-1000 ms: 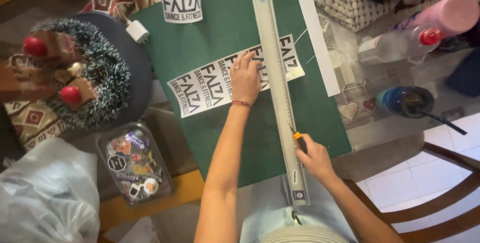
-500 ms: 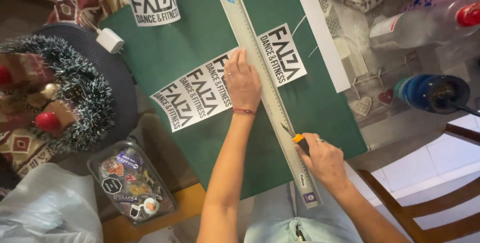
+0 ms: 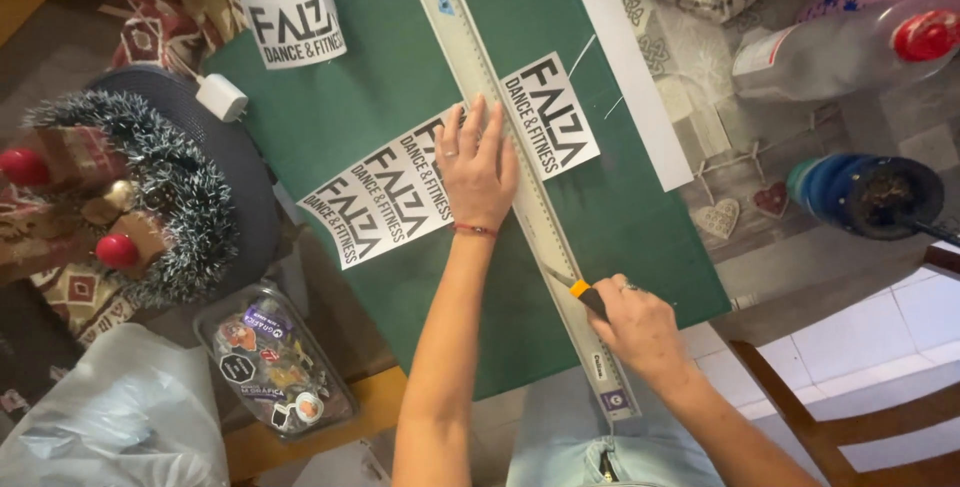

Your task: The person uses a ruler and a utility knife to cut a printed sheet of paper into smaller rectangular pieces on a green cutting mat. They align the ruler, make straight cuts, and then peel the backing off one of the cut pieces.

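Left hand [image 3: 477, 165], centre of frame: flat, fingers slightly spread, pressing down on the metal ruler [image 3: 527, 192] and the printed paper sheet [image 3: 400, 197] beneath it. Ruler runs diagonally from upper centre to lower right across the green cutting mat [image 3: 400, 77]. Right hand [image 3: 635, 325], lower right: fingers clamped around a craft knife [image 3: 582, 293] with an orange collar, blade against the ruler's right edge, below the sheet. Second printed sheet [image 3: 290, 7] lies curled at upper left. Tinsel wreath [image 3: 150, 197] at left; plastic bottle [image 3: 840, 47] at upper right.
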